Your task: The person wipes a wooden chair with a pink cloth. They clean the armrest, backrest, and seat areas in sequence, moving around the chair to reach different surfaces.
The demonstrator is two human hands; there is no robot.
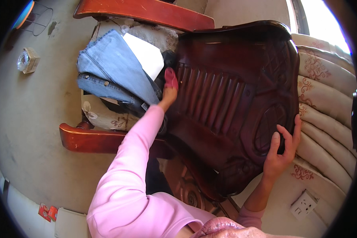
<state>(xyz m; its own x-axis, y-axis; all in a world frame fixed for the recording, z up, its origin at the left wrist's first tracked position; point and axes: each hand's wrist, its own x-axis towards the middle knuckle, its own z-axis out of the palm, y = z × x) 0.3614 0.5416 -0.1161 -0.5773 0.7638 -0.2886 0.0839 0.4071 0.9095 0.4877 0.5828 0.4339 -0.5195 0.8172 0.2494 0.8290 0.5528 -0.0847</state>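
My left hand (170, 96) reaches across to the inner side of a dark wooden armchair. It is closed around a small dark pink item (170, 78), probably a cloth, beside the slats of the carved backrest (211, 98). Folded blue denim (107, 62) with metal buttons, a white flat piece (145, 56) and black fabric (168, 59) lie piled on the chair's patterned seat cushion (98, 116). My right hand (284, 145) is at the top edge of the backrest, thumb and fingers apart. Whether its fingers press on the wood is unclear.
Reddish wooden armrests (148, 13) border the seat. Beige padding with red scrollwork (324, 92) stands behind the backrest. A white wall socket (304, 204) is at lower right. A small box with clear plastic (29, 61) and a wire stand (43, 20) are on the floor.
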